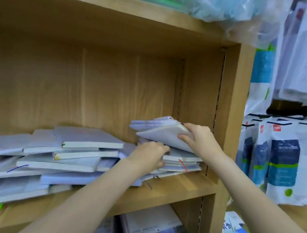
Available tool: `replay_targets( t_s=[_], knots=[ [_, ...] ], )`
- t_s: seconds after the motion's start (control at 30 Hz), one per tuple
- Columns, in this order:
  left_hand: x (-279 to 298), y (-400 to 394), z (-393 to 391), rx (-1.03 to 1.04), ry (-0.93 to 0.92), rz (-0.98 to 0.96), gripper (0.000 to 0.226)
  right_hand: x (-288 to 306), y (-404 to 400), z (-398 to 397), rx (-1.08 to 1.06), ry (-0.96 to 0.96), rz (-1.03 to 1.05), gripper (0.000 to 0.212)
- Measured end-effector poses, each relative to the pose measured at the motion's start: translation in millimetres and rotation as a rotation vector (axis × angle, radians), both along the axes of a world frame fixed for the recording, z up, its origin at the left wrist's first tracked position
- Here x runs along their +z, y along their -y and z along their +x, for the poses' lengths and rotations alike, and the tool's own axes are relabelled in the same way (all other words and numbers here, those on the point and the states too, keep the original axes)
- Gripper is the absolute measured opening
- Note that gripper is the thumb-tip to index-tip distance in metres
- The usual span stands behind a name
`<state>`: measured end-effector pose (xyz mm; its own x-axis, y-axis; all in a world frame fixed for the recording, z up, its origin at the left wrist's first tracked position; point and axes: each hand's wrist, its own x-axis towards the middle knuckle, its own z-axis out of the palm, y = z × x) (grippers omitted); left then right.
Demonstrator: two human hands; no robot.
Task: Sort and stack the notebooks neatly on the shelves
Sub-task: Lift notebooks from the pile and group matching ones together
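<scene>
On wooden shelf (182, 185), right end: sorting grey notebooks.

Head view: right hand (198, 138) gripping tilted bundle of notebooks (163, 131), raised over low stack (180, 161) by side wall; left hand (148, 156) curled against that stack's left edge, grip unclear; messy heap (42, 155) sprawled well left.

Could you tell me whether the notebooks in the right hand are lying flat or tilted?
Tilted: the right hand grips the lifted notebooks at an angle above the right stack.
</scene>
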<state>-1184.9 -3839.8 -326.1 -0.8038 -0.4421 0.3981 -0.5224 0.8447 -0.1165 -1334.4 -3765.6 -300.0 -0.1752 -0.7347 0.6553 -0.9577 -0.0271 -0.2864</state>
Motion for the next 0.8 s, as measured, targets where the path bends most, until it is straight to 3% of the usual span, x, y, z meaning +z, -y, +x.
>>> replay_targets(
  t_s=[0.17, 0.33, 0.47, 0.6, 0.7, 0.8],
  knots=[
    [6.3, 15.6, -4.3, 0.065, -0.14, 0.051, 0.029, -9.8, 3.2, -8.8, -0.02, -0.064, 0.013, 0.022],
    [14.0, 22.3, 15.9, 0.089, -0.072, 0.08, 0.022, -6.9, 9.4, -11.9, -0.036, -0.056, -0.02, 0.02],
    [8.6, 24.5, 8.4, 0.041, 0.013, 0.24, 0.048, -7.1, 10.8, -11.5, -0.042, -0.085, -0.01, 0.022],
    [15.6, 32.6, 1.0, 0.029, 0.094, 0.14, 0.058, -8.6, 10.0, -11.3, -0.043, -0.093, 0.001, 0.022],
    [28.3, 29.3, -0.3, 0.026, 0.165, 0.022, 0.047, -7.9, 10.2, -12.6, -0.049, -0.099, 0.016, 0.022],
    [40.7, 23.5, 4.3, 0.037, 0.214, -0.216, 0.033, -5.5, 10.9, -15.1, -0.049, -0.089, 0.004, 0.022]
  ],
)
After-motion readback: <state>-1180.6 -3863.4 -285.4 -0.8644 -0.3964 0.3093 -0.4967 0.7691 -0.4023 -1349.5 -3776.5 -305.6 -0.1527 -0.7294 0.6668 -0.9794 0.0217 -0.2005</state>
